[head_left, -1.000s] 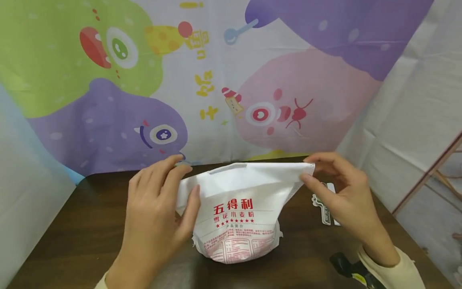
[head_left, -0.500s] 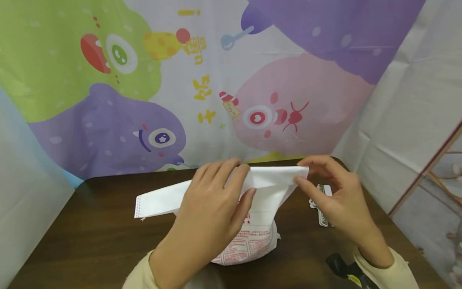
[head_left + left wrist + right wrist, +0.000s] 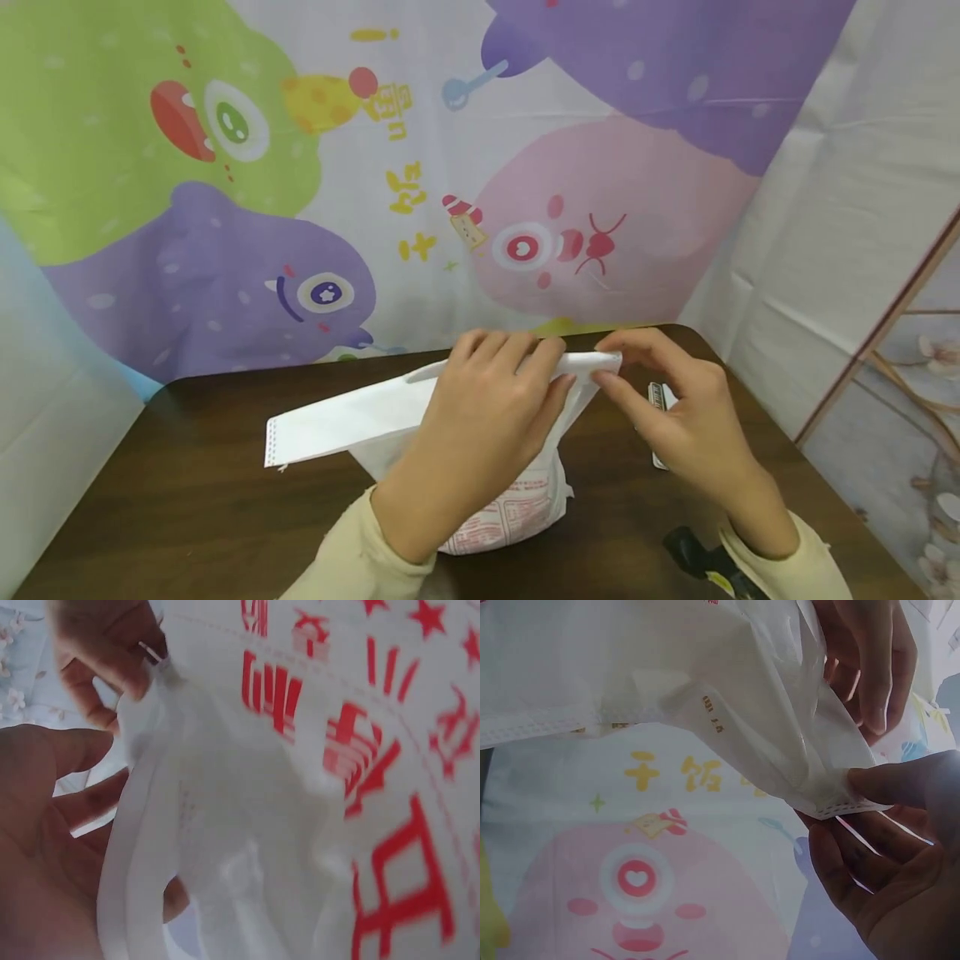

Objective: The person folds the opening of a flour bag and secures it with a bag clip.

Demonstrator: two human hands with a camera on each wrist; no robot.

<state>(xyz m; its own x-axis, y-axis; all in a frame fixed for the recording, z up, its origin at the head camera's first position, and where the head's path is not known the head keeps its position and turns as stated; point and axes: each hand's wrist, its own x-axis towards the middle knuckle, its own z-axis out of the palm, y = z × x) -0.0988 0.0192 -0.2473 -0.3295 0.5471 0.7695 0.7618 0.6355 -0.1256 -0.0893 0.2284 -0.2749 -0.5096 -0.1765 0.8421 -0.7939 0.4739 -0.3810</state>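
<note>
the left sleeve (image 3: 360, 552) and right sleeve (image 3: 801, 568) are plain, pale cream-yellow, slightly loose at their ends.

Table (image 3: 187, 467): right in front of the backdrop (image 3: 420, 292), from where we're looking.
Bag (image 3: 521, 508): mid-table, top strip sticking out left.
Left hand (image 3: 487, 400): on the bag's top edge, just left of the right hand (image 3: 678, 396).
Right hand: at the top right corner.
Card-like thing (image 3: 657, 397): right of the bag, we see it partly behind the right hand.
Tool (image 3: 693, 554): front right, partly behind the right sleeve (image 3: 795, 562).
</note>
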